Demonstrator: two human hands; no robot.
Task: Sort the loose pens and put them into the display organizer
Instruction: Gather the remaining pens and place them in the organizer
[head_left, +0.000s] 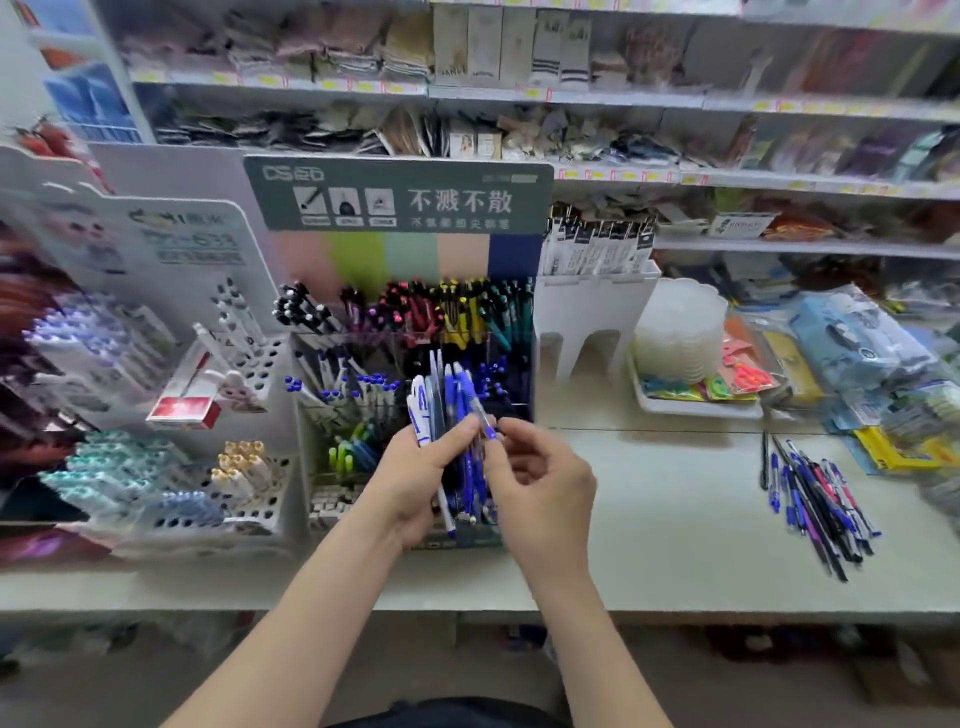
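shelves (727, 98): fill the back wall, stocked with packaged goods too blurred to tell apart
bench (649, 493): pale top running left to right in front of the shelves, carrying the racks and the pens
display organizer (410, 254): stands on the bench left of centre, under a green header card; its rear compartments hold upright pens with black, pink, yellow and green caps, its nearer ones blue-capped pens and green highlighters
white rack (260, 512): just left of the display organizer, perforated, part filled with pale markers
loose pens (815, 499): a heap of blue, black and a few red pens lying flat on the bench, far right, well apart from both hands
left grip (415, 478): raised in front of the display organizer's lower compartments, fingers and thumb curled round a bundle of pens
right grip (540, 483): just beside the left grip, thumb and forefinger pinched narrow on one blue pen, the other fingers curled under
bundle of pens (447, 397): mostly blue with one white printed barrel, held near upright; tops fan out above the left grip, tips show below it
blue pen (487, 425): at the right edge of the bundle of pens, tilted, between the two grips, touching the right fingertips
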